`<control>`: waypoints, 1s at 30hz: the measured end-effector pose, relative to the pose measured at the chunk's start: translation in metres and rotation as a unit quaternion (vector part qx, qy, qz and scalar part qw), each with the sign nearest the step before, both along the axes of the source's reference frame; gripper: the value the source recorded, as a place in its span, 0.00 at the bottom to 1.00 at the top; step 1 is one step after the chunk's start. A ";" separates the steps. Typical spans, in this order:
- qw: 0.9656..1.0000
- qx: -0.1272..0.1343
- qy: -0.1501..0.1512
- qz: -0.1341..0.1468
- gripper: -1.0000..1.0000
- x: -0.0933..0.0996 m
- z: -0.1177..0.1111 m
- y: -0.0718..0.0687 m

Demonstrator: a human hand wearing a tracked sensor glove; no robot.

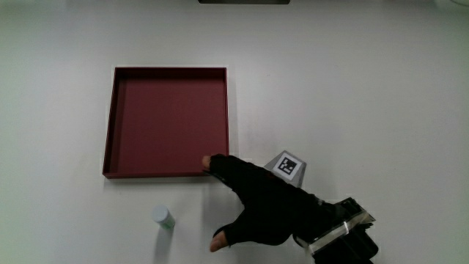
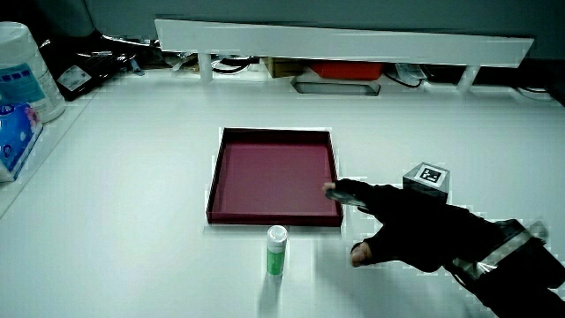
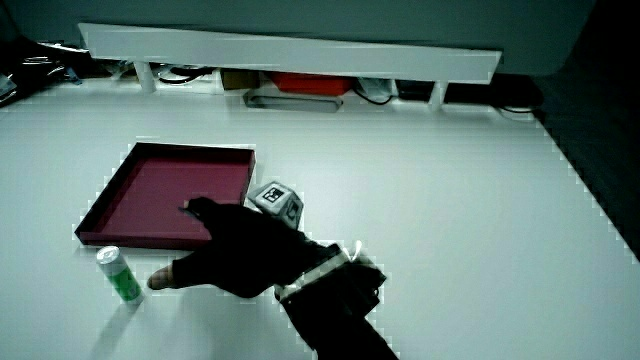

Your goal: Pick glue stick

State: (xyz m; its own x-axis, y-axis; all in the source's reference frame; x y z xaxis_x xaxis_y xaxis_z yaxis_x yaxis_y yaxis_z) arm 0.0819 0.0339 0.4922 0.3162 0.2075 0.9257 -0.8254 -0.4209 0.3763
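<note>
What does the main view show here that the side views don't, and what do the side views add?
Only the main view looks straight down into the red tray, showing its whole floor bare, and the glue stick end-on from above. Only the side views show the low partition, a tub at the table's edge, and the glue stick standing upright with its green body. All views share the tray, the glue stick nearer to the person than the tray, and the hand spread open beside the stick, not touching it.
</note>
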 end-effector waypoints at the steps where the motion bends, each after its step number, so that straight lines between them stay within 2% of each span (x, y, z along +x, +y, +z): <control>1: 1.000 -0.001 0.000 -0.002 0.50 -0.004 0.000 0.001; 2: 1.000 0.025 -0.002 -0.006 0.50 -0.008 0.002 0.001; 4: 1.000 0.011 -0.008 -0.010 0.50 -0.016 0.005 0.003; 5: 1.000 -0.013 -0.005 -0.013 0.50 -0.020 0.004 0.005; 6: 1.000 0.000 -0.011 -0.015 0.50 -0.023 0.005 0.005; 11: 0.999 -0.010 -0.024 -0.023 0.50 -0.040 0.008 0.010; 12: 0.999 -0.006 -0.017 -0.027 0.50 -0.043 0.009 0.011; 13: 0.999 -0.009 -0.030 -0.026 0.50 -0.046 0.009 0.012; 14: 0.999 -0.009 -0.019 -0.031 0.50 -0.049 0.008 0.013; 15: 0.999 -0.004 -0.032 -0.030 0.50 -0.052 0.010 0.014; 23: 0.999 -0.002 -0.036 -0.039 0.50 -0.069 0.017 0.020; 25: 0.998 0.007 -0.048 -0.034 0.50 -0.071 0.019 0.021; 27: 0.998 0.004 -0.058 -0.025 0.50 -0.072 0.021 0.021; 28: 0.998 0.001 -0.061 -0.020 0.52 -0.072 0.020 0.021; 29: 0.998 0.006 -0.056 -0.016 0.54 -0.071 0.020 0.021; 30: 0.998 0.011 -0.063 -0.009 0.56 -0.071 0.022 0.021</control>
State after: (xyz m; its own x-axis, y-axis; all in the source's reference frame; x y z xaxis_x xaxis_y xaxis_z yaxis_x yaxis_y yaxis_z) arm 0.0105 0.0545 0.5141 0.2011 0.1815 0.9626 -0.8728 -0.4129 0.2602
